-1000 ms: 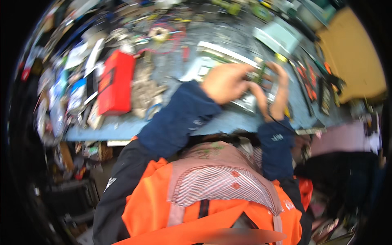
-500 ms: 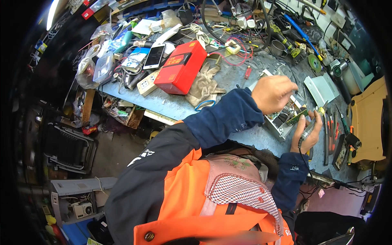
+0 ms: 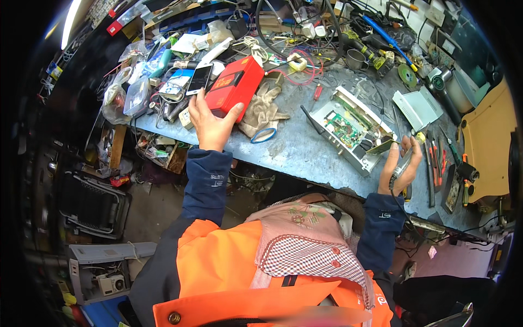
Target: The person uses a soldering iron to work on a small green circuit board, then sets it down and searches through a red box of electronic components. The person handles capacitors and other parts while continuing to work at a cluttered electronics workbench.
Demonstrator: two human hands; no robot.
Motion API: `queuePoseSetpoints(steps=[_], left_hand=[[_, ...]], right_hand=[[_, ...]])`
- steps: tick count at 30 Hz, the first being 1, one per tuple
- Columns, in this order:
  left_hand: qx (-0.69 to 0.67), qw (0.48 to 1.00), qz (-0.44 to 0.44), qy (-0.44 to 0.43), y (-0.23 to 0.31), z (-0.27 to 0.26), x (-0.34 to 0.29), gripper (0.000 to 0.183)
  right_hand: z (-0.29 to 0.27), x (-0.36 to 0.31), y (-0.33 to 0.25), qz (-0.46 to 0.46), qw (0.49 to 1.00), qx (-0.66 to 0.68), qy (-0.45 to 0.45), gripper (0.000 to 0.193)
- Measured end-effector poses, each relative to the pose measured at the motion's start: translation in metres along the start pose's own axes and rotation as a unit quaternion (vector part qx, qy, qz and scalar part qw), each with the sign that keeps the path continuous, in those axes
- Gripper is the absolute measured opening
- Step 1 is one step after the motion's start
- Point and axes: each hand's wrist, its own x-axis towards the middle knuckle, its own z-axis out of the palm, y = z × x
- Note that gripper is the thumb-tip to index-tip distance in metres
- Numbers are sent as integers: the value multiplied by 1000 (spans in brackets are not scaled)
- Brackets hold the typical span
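My left hand (image 3: 213, 125) is at the near left end of a red box (image 3: 242, 82), with thumb and fingers spread apart around that end. Its fingertips come close to a white-framed smartphone (image 3: 200, 79); whether they press on the box I cannot tell. In my right hand (image 3: 402, 166) is a corded pen-shaped tool, apparently a soldering iron (image 3: 402, 165), with a greyish handle. That hand is beside the right end of an opened metal device case (image 3: 362, 161). A green circuit board (image 3: 346, 128) lies inside, and a smaller board (image 3: 381, 147) sticks up near my right fingers.
A fabric work glove (image 3: 262, 111) lies right of the box. A red-handled screwdriver (image 3: 317, 91) is beyond the case. At right are a pale metal cover (image 3: 418, 108), several hand tools (image 3: 436, 163) and a yellow chair back (image 3: 490, 147). Cables clutter the bench's far side.
My left hand has swung left from above the device case to the red box, uncovering the boards. My right hand stays beside the case with the tool. The whole view has shifted slightly.
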Motion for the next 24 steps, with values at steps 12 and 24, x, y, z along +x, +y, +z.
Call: queuePoseSetpoints(steps=[12,24], left_hand=[[-502,838,-188,103,-24,36,29,62],[-562,795,-64,219,-16,-66,63,61]], right_hand=[[-23,-28,-2,22,992,109,58,51],[-43,-71,13,-203,978,-47,-4,55]])
